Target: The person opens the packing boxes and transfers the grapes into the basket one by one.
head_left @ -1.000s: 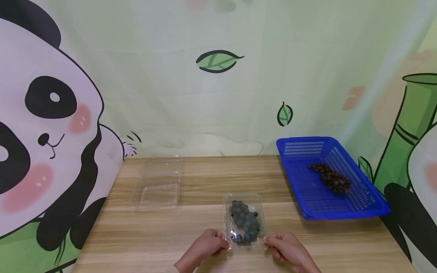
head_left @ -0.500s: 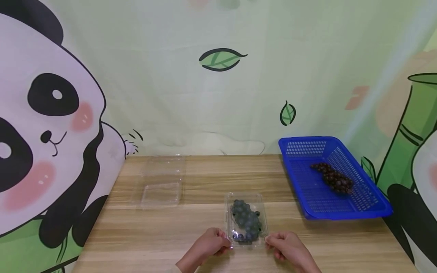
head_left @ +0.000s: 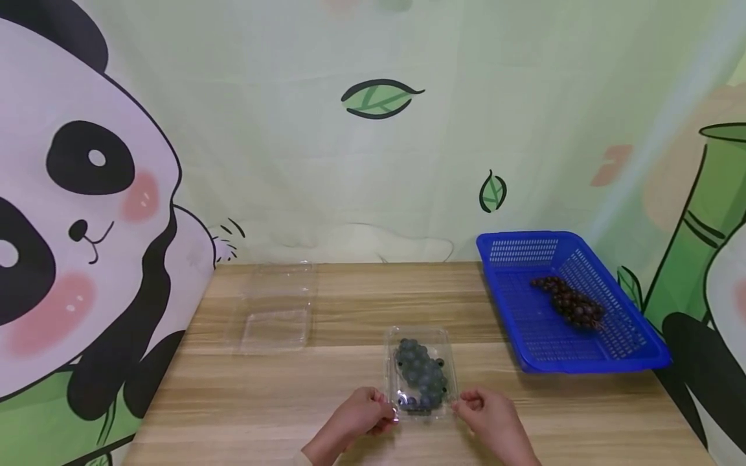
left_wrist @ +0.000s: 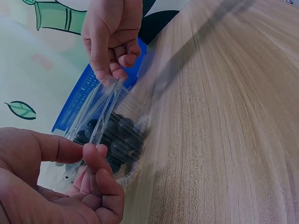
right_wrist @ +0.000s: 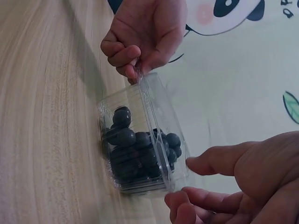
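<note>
Your wood-grain table [head_left: 256,401] stands before a pale green cloth backdrop [head_left: 280,142], with a printed panda [head_left: 198,246] at left; further right come a clear plastic tray [head_left: 276,330] far back, then a blue basket [head_left: 577,366] holding a reddish-brown bunch [head_left: 574,304], and printed bamboo [head_left: 693,220]. Your left hand [head_left: 364,412] pinches the near left corner of the clear box [head_left: 422,332], which sits on the table between your hands with dark grapes [head_left: 422,375] inside. Your right hand [head_left: 492,417] is at its near right corner, thumb and forefinger parted; I cannot tell whether they grip it. The tray's outline is faint, and both forearms are cut off below.
</note>
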Demonstrator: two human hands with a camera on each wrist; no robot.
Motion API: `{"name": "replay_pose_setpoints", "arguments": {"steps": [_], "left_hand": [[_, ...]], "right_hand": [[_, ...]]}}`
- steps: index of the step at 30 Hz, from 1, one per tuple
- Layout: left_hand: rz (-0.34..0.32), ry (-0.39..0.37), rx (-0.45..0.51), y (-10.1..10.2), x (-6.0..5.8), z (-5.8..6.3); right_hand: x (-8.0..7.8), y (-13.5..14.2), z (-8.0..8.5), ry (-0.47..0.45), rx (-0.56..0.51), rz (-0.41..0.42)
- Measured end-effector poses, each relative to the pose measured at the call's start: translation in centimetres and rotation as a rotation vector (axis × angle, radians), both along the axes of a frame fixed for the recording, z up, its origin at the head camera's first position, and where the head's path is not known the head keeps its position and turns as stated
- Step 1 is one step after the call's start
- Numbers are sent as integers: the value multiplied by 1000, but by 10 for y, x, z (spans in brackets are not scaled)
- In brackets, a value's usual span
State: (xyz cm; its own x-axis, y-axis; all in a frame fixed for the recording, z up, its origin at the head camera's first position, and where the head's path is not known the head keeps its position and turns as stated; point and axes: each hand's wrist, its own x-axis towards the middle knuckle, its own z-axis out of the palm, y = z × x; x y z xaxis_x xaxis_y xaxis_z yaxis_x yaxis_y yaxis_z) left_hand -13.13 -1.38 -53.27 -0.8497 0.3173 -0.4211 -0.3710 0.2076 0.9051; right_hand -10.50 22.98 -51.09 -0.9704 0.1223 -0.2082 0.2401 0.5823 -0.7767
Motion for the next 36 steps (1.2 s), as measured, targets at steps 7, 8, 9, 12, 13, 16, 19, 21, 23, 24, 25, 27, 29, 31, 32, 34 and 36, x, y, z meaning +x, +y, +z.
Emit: {"name": "replay_pose_setpoints", "arguments": {"steps": [7, 8, 9, 12, 13, 16, 19, 21, 23, 24, 25, 27, 29, 31, 32, 34, 36], "left_hand": [[7, 1, 3, -1, 0, -1], [11, 3, 6, -1, 1, -1], [15, 5, 11, -1, 1, -1], [23, 10, 16, -1, 2, -1], [25, 9, 16, -1, 3, -1], [32, 6, 10, 0, 3, 0], [39, 4, 8, 1, 4, 0], [44, 8, 10, 1, 4, -1], [47, 11, 15, 1, 4, -1], [48, 12, 19, 1, 4, -2], [49, 12, 23, 1, 4, -2], [51, 13, 32, 0, 5, -1], [50, 11, 37, 0, 5, -1], [49, 12, 39, -1, 5, -1], [48, 12, 39, -1, 5, -1], [44, 15, 37, -2, 5, -1], [41, 15, 38, -3, 4, -1]], "right_hand": [[1, -8, 5, 151, 161, 60], [1, -10, 5, 183, 191, 66], [1, -11, 5, 216, 216, 71], [2, -15, 6, 301, 297, 99], [2, -17, 6, 318, 325, 108], [4, -23, 8, 343, 377, 132], [5, -32, 11, 359, 400, 156], [6, -40, 12, 386, 411, 178], [6, -47, 13, 433, 423, 203], [7, -51, 13, 458, 429, 214], [7, -55, 12, 485, 432, 226], [7, -62, 12, 522, 435, 257], [7, -68, 12, 555, 434, 284], [6, -74, 12, 579, 444, 316], [6, -76, 11, 595, 453, 330], [6, -81, 11, 636, 484, 359], [6, -86, 11, 661, 508, 389]]}}
